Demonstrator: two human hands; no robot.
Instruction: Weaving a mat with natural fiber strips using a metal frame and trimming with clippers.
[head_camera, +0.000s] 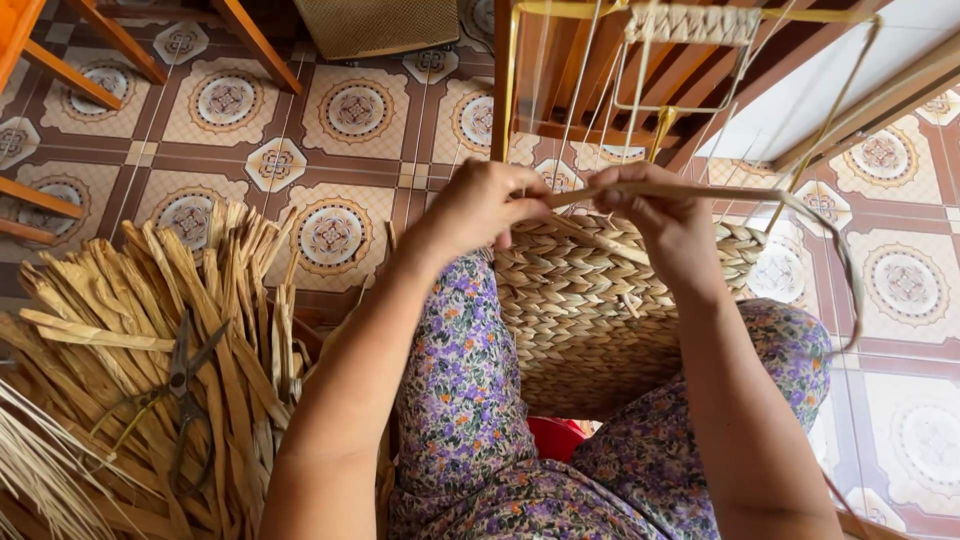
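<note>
Straw strand (690, 190) pinched between left hand (480, 205) and right hand (665, 225), both grips closed on it, just above woven basket (590, 310) resting on lap. Scissors (185, 390) lying on dried straw pile (130, 340), well left.

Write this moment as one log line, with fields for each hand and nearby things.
left hand: pinches fibre strand | right hand: grips same strand | woven basket: on lap | scissors: on dried strips, left
</note>
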